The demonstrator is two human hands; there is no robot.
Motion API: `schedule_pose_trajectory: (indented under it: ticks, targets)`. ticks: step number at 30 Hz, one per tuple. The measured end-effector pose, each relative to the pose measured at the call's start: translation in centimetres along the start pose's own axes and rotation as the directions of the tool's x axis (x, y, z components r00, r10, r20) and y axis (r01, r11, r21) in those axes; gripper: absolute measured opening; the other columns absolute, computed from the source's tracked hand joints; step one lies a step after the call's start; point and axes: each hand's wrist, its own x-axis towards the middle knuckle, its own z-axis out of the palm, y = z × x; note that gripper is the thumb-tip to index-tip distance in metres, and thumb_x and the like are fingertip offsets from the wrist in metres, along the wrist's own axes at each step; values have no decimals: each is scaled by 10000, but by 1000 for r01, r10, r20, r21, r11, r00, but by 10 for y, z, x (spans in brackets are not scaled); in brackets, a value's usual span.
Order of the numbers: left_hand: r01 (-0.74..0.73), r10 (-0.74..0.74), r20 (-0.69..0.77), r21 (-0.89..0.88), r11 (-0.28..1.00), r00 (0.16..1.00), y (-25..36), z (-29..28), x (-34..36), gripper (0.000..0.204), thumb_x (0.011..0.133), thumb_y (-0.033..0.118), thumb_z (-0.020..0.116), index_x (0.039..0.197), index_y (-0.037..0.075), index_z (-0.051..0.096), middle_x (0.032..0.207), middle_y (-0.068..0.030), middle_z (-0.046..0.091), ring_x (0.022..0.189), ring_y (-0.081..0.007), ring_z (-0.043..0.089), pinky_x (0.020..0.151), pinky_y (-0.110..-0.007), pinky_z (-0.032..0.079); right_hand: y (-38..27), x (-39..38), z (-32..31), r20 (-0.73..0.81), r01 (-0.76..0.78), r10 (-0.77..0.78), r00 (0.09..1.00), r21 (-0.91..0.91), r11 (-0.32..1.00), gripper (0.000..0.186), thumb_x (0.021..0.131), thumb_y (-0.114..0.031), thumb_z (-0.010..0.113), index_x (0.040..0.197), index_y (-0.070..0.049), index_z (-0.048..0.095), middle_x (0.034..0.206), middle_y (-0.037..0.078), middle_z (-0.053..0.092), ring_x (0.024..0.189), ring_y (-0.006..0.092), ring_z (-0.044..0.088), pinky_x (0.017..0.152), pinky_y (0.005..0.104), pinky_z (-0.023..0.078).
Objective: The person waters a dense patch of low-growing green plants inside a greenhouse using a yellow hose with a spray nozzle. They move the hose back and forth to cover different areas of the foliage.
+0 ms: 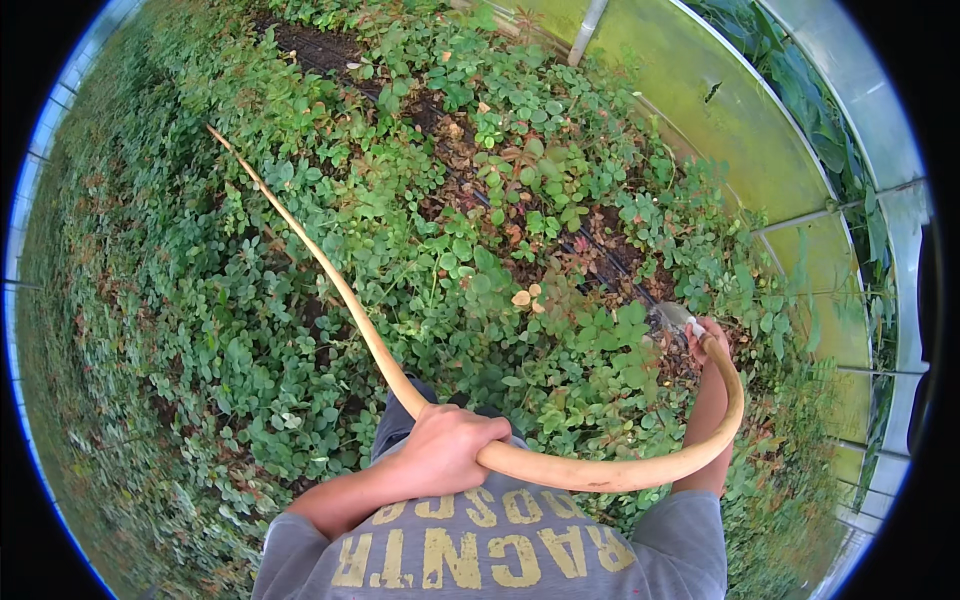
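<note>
A tan garden hose (610, 474) crosses in front of my body and curves up on the right. My left hand (442, 450) is wrapped round its middle, close to my chest. Farther right, my right hand (714, 342) grips the hose near its end, low among the plants. A whitish, blurred patch that looks like water (673, 315) comes from that end toward the soil; the fingers partly hide the hose's mouth. From my left hand the other length runs away to the far left and drops among the leaves.
Dense low green plants (440, 255) surround me on all sides. Black drip lines (610, 262) run along a strip of dark soil with dry leaves. A yellow-green translucent wall panel (730, 130) with metal framing curves along the right, with taller foliage (830, 120) behind it.
</note>
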Motion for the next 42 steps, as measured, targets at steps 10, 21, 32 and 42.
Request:
schedule_pose_trajectory:
  ticks: [10,21,32,42]
  targets:
    - [87,-93,-262,-34,996,960,-5,-22,-53,183,575,17,678,726,96,612,615,-48,607,609,-264,620,588,-378,468,-18,110,304,673,-264,167,720,43,964,389,942,-145,476,1198,138,400,1083,252,569,860,271,656,547,328,611]
    - [48,-109,-340,-183,982,934,-54,-51,-75,183,579,16,686,726,99,616,619,-38,610,605,-256,613,560,-365,450,-5,85,320,481,-272,228,847,22,962,314,904,-115,516,1118,110,474,1007,231,604,844,267,658,545,344,602]
    - [21,-149,-401,-308,951,904,-114,-108,-110,199,561,0,705,715,82,609,637,-44,623,606,-261,613,560,-352,459,-9,75,460,477,-117,153,866,-104,988,439,900,-108,508,1227,138,348,1072,273,559,813,263,646,488,292,583]
    - [-3,-134,-328,-386,923,935,-156,-140,-114,189,590,4,704,732,81,606,640,-54,625,609,-273,623,552,-358,471,-12,59,416,262,123,-46,964,-285,951,359,903,-95,522,1164,131,426,957,232,599,760,238,666,472,246,587]
